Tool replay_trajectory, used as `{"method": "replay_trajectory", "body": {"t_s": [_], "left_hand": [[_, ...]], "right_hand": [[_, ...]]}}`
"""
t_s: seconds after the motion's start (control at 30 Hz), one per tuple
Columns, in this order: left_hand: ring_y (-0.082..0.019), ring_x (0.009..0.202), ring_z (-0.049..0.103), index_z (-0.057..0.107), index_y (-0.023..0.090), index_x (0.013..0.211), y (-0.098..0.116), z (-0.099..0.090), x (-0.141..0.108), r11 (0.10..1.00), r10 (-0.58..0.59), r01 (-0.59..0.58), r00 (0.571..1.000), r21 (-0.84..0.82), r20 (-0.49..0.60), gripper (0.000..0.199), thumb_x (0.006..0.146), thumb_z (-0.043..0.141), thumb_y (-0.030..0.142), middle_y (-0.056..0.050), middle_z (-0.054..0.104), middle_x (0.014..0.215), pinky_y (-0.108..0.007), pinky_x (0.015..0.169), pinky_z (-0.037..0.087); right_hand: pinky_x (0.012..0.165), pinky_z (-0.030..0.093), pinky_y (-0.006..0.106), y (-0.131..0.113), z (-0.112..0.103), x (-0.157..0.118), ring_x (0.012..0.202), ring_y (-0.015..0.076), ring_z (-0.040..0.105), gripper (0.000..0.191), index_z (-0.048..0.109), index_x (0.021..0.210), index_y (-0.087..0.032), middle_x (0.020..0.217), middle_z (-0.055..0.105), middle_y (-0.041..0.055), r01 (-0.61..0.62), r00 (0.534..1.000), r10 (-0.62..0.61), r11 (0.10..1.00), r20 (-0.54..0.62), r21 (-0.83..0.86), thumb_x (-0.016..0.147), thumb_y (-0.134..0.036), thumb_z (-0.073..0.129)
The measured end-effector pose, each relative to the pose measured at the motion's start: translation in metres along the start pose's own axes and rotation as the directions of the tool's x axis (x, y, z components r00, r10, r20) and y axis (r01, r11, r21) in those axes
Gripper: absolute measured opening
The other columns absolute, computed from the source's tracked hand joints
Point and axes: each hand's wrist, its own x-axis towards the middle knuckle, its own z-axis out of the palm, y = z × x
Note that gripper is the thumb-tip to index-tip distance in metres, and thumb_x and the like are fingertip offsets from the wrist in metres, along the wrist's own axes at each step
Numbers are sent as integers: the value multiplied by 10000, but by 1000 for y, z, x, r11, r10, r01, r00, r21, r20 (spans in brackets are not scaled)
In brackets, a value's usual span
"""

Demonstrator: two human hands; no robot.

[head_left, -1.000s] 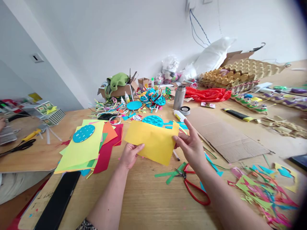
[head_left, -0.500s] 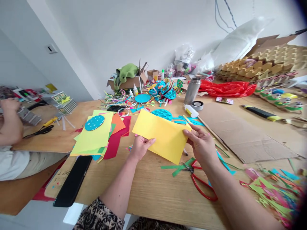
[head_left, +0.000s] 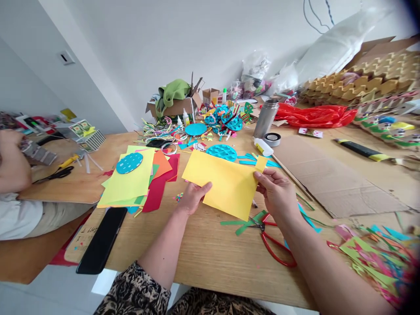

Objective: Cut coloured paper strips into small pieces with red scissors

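Observation:
A yellow sheet of paper (head_left: 226, 183) is held above the table between both hands. My left hand (head_left: 193, 197) pinches its lower left edge, thumb on top. At its right edge my right hand (head_left: 277, 188) grips the sheet between thumb and fingers. A small yellow paper piece (head_left: 261, 163) stands up above the right thumb; whether it is joined to the sheet I cannot tell. Below the sheet, red-handled scissors (head_left: 272, 243) lie on the table by green paper strips (head_left: 244, 224). A blue dimpled oval (head_left: 221, 152) lies just behind the sheet.
Left of the sheet are stacked coloured papers (head_left: 131, 188) and a black phone (head_left: 102, 240). A metal flask (head_left: 266, 118), glue bottle (head_left: 263, 147), cardboard sheet (head_left: 328, 175) and cutter (head_left: 361, 150) lie right. Paper scraps (head_left: 370, 262) heap near right. A co-worker's arm (head_left: 11, 162) shows far left.
The small yellow piece by my right thumb now stands up higher and shows more fully. Both hands keep hold of the sheet, and the view has shifted slightly.

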Motion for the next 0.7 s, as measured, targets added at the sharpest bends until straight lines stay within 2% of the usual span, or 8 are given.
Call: {"method": "replay_trajectory", "body": {"t_s": [0.17,0.37,0.43,0.5,0.57,0.6,0.63,0.7], "left_hand": [[-289,1030,615,673,153,1005,-5,-2,-2,984,-26,15,998,175,60,431,641,749,370,-85,704,1027,-403,831,522],[-271,1088,590,686,174,1003,-9,-3,-3,973,-17,3,998,230,58,365,673,730,324,-62,694,1072,-405,934,478],[-271,1089,591,692,186,992,-10,-4,-3,963,-3,0,1000,271,9,350,679,725,341,-57,687,1093,-413,958,465],[-258,1121,574,691,203,992,-10,-6,-1,952,76,-51,995,301,-71,350,675,730,346,-47,667,1143,-400,1008,430],[-242,1158,551,683,221,1011,-12,-10,1,943,163,-112,976,313,-144,376,659,747,337,-37,643,1190,-378,1046,395],[-237,1169,543,677,229,1025,-12,-11,3,942,184,-125,969,313,-165,392,655,752,334,-34,638,1201,-374,1054,386],[-235,1173,541,673,234,1036,-13,-13,4,941,197,-135,964,310,-178,403,654,754,333,-32,639,1199,-374,1058,381],[-229,1181,536,665,239,1058,-14,-15,6,940,219,-157,959,303,-183,420,658,753,329,-33,648,1183,-373,1067,368]], "right_hand": [[491,502,199,0,-1,0,549,106,642,275,589,733,-197,669,701,-42,4,1000,-5,999,15,38,578,-252,809],[518,516,245,1,0,-1,584,146,659,282,571,742,-207,677,685,-29,46,995,-43,998,86,-44,613,-330,789],[562,537,274,-6,0,-2,642,163,670,305,587,834,-205,731,695,-2,96,988,-79,987,134,-128,662,-396,752],[620,550,302,-19,-4,-4,705,170,674,377,578,973,-204,820,704,27,190,973,-149,951,177,-245,709,-438,711],[656,548,313,-33,-14,-10,738,175,673,398,556,1031,-199,882,700,49,311,946,-242,859,215,-405,739,-438,685],[635,540,302,-38,-21,-15,711,177,669,353,565,991,-194,816,696,45,357,931,-252,785,264,-507,753,-433,670],[578,523,284,-42,-29,-21,644,173,655,297,580,943,-195,737,685,34,395,915,-229,681,333,-617,773,-430,646],[472,461,260,-44,-47,-35,526,169,612,210,626,830,-208,616,658,15,438,894,-109,407,434,-801,767,-407,646]]}}
